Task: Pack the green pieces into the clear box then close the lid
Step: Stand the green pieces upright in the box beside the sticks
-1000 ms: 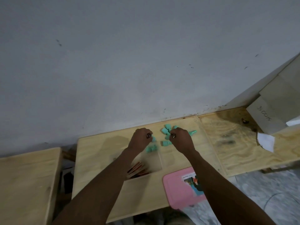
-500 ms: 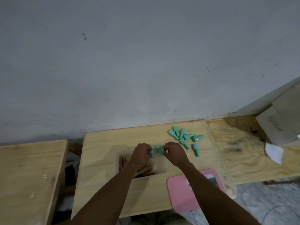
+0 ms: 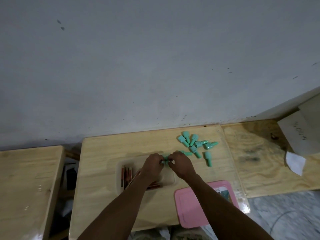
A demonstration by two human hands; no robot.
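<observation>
While bent over the wooden table (image 3: 103, 153), holds a small bunch of green pieces (image 3: 165, 157) between both hands, just above the far edge of the clear box (image 3: 121, 177). Pinches the bunch from the left side with the left hand (image 3: 153, 164), with fingers curled round it. Pinches it also from the right side with the right hand (image 3: 180, 164), again with curled fingers, almost touching those of the left hand. Cannot tell the number of pieces in the bunch, because mostly hidden by the fingers.

Has the clear box open on the table, under the left wrist and forearm, with thin red-brown sticks (image 3: 126, 175) lying inside, mostly at its left part. Cannot tell whether any green piece lies inside already.

Has a loose pile (image 3: 194, 144) of the same green pieces on the table, to the right of the hands and farther from the body, near the back edge. Shows most of them lying on their sides, some touching each other, one a little apart at the near side.

Has the pink lid (image 3: 194, 210) flat on the table, near the box on its right and closer to the body, partly covered by the right forearm.

Faces a grey wall (image 3: 155, 66) behind the table. Has a second wooden table (image 3: 26, 170) at the left, apart by a gap, and a wooden board (image 3: 259, 161) at the right with a white paper (image 3: 294, 161) on it.
</observation>
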